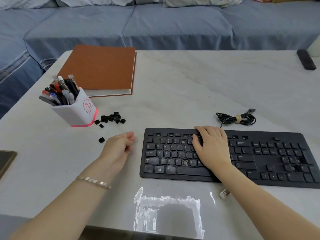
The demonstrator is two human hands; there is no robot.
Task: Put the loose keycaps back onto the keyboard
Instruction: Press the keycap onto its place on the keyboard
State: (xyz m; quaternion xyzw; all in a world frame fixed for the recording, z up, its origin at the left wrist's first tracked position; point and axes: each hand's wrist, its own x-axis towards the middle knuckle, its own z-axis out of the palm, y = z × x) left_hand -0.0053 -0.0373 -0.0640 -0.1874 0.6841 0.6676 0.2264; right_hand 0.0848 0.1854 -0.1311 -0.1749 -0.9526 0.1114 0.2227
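**Q:** What lies where?
**A:** The table (pixel 190 84) bears the keyboard (pixel 259 161). The right hand (pixel 212 148) lies on it, fingers extended and pressing near the number row. The left hand (pixel 119 144) rests beside it, fingers curled; whether it holds anything cannot be told.

**Q:** And the caps?
**A:** The loose keycaps (pixel 110 117) are heaped by the pen cup (pixel 76 110), with a stray keycap (pixel 101 140) nearer. Align each over a bare socket (pixel 185 162) and press straight down.
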